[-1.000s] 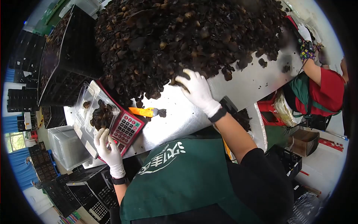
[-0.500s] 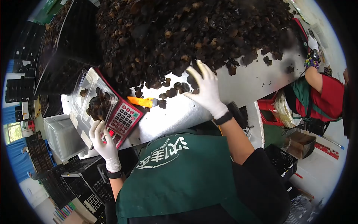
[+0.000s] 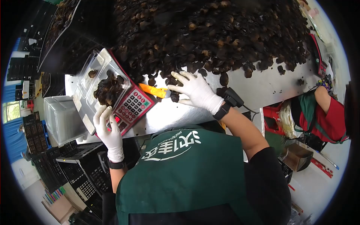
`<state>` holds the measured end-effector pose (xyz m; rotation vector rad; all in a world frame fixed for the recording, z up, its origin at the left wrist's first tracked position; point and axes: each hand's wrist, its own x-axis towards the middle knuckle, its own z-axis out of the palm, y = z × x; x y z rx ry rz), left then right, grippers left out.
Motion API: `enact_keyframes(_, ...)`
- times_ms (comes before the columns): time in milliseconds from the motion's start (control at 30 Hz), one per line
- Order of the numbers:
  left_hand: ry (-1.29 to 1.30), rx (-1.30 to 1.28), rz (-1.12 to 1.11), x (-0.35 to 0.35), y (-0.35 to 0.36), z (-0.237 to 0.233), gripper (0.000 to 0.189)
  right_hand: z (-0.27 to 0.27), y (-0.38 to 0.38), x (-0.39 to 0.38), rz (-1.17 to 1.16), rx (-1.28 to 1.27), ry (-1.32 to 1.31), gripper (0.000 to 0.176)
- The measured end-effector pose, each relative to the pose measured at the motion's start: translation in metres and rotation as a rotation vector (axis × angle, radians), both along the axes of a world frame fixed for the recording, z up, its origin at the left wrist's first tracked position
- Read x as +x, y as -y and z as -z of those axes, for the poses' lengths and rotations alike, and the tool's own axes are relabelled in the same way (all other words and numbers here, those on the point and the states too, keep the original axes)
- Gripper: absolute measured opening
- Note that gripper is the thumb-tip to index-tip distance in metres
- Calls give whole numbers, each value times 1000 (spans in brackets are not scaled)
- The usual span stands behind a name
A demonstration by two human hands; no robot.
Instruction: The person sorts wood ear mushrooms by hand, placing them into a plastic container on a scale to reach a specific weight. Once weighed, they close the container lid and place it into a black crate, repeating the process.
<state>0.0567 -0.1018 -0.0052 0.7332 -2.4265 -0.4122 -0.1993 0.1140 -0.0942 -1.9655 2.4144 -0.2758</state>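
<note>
My gloved left hand [image 3: 107, 129] is at the near edge of the red and grey scale [image 3: 133, 107], fingers slightly bent and apart from the thumb. Its fingertips are right by a clear plastic box [image 3: 92, 83], which sits on the scale with dark wood ear mushrooms [image 3: 108, 89] in it. Over the metal table [image 3: 176, 116], my gloved right hand [image 3: 197, 92] spreads its fingers. Their tips reach loose mushrooms at the near edge of a large wood ear pile [image 3: 210, 33]. An orange-handled tool [image 3: 153, 91] lies between the scale and that hand.
Stacked clear plastic boxes [image 3: 62, 116] stand left of the scale. A black crate [image 3: 80, 41] of mushrooms is at the far left. On the right, a co-worker in a red sleeve [image 3: 332, 116] is beside the table. A black device [image 3: 233, 98] lies behind my right wrist.
My right hand has come down and left toward the loose mushrooms, its fingers now flatter. My left hand stays beside the box. The view has shifted slightly.
</note>
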Motion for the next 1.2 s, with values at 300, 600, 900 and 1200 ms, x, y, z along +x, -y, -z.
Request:
enact_keyframes(300, -90, 62, -17, -4, 5, 2, 26, 24, 16, -6, -79, -256, 42, 31)
enact_keyframes(600, -74, 52, -127, 17, 23, 6, 42, -29, 48, -28, 115, -500, 313, 12)
enact_keyframes(900, -145, 168, -100, 15, 37, 2, 65, -126, 204, 50, -446, -603, 283, 14)
enact_keyframes(1200, -114, -4, -12, -27, 126, -44, 37, -134, 208, 53, -380, -536, 412, 47)
